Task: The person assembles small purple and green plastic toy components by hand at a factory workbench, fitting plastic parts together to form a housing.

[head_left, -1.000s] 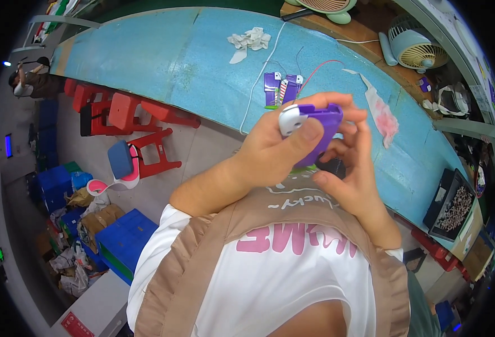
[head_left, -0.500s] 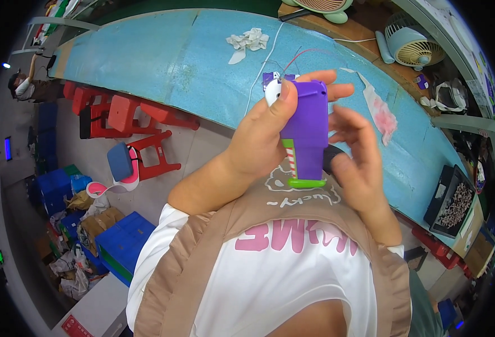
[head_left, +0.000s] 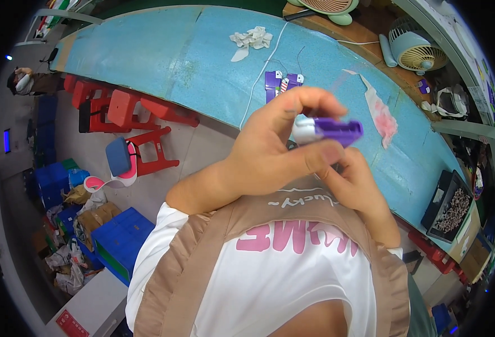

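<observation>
Half hid a purple-and-white plastic piece (head_left: pixel 335 130) in the left hand (head_left: pixel 272 143), pinched between thumb and bent fingers near the apron (head_left: pixel 253 212). Had the right hand (head_left: pixel 355 182) partly curled just below; could not tell its hold. Saw similar pieces (head_left: pixel 271 81) on the table (head_left: pixel 146 56); had not set this one down, could not judge completeness.

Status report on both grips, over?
Left grip holds purple-and-white plastic piece. Right grip nearby, partly hidden; contact unclear. Purple plastic pieces on blue table.
</observation>
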{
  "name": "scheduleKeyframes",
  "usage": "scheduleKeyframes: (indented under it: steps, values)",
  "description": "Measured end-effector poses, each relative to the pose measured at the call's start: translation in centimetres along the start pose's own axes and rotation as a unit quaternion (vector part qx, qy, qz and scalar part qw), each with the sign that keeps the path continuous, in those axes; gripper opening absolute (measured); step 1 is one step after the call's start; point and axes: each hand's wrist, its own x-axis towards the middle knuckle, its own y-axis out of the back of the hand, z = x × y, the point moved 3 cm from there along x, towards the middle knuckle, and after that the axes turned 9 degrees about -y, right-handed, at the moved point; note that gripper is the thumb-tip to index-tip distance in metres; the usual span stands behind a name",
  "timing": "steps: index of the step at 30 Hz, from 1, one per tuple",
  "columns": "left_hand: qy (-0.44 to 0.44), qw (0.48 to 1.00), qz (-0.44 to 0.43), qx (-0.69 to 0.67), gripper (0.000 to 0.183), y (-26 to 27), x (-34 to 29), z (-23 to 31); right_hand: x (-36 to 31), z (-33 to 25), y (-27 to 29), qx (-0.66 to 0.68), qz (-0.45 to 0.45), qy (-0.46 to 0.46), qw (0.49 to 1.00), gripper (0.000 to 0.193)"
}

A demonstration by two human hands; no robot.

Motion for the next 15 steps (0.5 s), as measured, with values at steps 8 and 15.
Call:
scheduleKeyframes:
  steps: [8, 15]
  values:
    - [-0.251, 0.936, -0.105, 0.222, 0.035, -0.6, 0.1, 0.9, 0.0, -0.4, 0.6, 0.014, 0.003, 0.021, 1.0, 0.028]
    - [-0.255, 0.935, -0.119, 0.217, 0.036, -1.1, 0.4, 0.8, 0.1, 0.1, 0.5, 0.142, -0.02, 0.021, 0.989, 0.033]
